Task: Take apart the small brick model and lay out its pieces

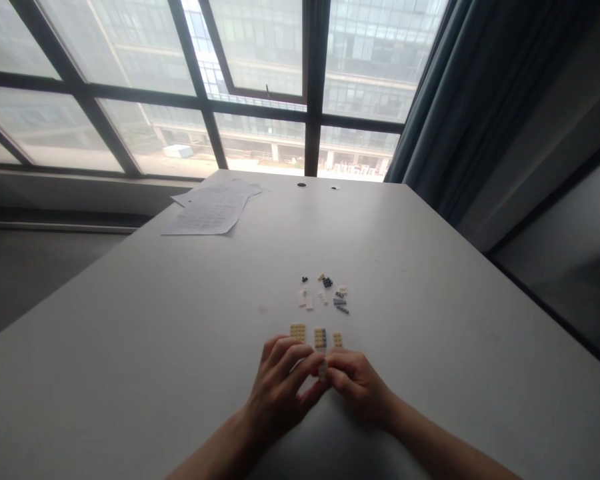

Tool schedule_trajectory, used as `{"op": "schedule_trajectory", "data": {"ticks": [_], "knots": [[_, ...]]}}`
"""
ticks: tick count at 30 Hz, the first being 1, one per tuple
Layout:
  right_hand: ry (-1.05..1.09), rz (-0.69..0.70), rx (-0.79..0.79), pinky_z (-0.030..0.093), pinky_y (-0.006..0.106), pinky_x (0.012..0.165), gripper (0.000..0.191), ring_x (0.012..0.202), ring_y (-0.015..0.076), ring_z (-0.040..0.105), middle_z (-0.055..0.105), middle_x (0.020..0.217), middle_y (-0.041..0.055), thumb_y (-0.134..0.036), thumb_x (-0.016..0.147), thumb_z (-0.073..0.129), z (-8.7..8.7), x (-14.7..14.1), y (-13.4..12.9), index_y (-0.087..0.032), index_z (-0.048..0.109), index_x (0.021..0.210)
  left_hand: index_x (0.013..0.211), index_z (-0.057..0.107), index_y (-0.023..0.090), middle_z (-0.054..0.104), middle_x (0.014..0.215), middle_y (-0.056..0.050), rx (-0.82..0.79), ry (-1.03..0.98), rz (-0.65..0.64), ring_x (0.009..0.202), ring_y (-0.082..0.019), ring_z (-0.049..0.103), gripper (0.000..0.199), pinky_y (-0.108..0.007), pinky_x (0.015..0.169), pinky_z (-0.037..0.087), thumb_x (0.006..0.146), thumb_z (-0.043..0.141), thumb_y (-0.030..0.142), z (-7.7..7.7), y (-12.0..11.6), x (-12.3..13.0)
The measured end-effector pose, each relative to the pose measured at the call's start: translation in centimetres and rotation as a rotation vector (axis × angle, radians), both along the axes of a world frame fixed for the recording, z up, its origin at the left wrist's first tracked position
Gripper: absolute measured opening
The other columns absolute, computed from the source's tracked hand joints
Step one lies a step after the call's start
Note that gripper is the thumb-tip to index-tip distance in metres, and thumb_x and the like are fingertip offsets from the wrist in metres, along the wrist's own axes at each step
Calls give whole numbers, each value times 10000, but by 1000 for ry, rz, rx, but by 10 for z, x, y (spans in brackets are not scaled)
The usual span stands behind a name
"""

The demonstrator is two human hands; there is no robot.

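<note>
Head view: you are pinching pale piece between left hand and right hand, both grips narrow, long axis unclear; tan-grey block is lying just beyond.

the bare left hand and right hand partly hide a small pale plastic piece, and print on white paper sheets is unreadable.

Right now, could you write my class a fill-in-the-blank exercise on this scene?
The left hand and the ____ hand meet at one small piece.
In the near row, the middle tan block has a right-side strip coloured ____.
In the picture, the paper sheets lie to the ____ of the curtain.
Missing words: right; gray; left.
</note>
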State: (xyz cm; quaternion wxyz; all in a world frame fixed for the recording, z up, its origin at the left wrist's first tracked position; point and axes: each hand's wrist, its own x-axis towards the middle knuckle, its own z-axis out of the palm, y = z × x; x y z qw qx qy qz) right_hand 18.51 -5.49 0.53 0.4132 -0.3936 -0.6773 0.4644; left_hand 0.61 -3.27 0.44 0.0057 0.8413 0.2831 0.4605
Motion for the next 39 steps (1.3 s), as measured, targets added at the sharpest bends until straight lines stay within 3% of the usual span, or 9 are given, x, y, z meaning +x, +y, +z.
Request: {"op": "schedule_trajectory", "data": {"ticks": [8,12,15,21,24,29,39], "knots": [[-7,-118,-87,452,258,674,99,684,144,577,643,729,12,-221,811,574,-4,0,-5,-170,647,854,973,627,198,654,861,-49,-19,39,19,870,-202,566,220,-402,867,433,763,695,181,-3,-2,-1],[174,-176,-197,455,246,634,227,659,137,599,643,712,-13,-221,757,644,-9,-2,-6,-195,539,956,1012,629,201,660,852,-44,6,48,26,847,-197,568,259,-396,851,434,765,699,172,-3,0,-2],[195,-203,-176,446,233,612,256,636,125,581,607,681,-36,-212,759,630,-8,1,-3,-202,518,989,1049,625,201,664,851,-45,26,65,25,845,-200,572,287,-392,845,436,772,702,188,-3,1,-2],[-167,-392,-1,443,234,606,216,629,121,551,622,719,-7,-190,769,545,-3,36,16,-182,650,958,991,632,190,657,837,-51,46,62,56,836,-203,572,212,-383,826,442,787,685,211,-2,4,-4],[-315,-482,6,439,241,609,233,619,125,544,623,706,-3,-155,738,531,-7,53,25,-168,664,929,932,637,198,656,836,-46,31,49,69,831,-198,568,150,-374,813,441,788,677,189,-3,6,-4],[-468,-454,46,438,258,636,255,654,142,543,627,729,13,-129,711,528,-13,58,28,-176,679,910,926,640,213,650,854,-43,-3,56,79,838,-198,563,151,-376,815,436,785,672,171,-7,7,-6],[-532,-474,99,431,290,709,243,766,177,540,615,788,30,-116,708,506,-17,55,29,-176,643,899,922,642,220,648,859,-42,-13,37,91,839,-201,558,173,-374,805,436,778,661,126,-7,8,-6]]}}
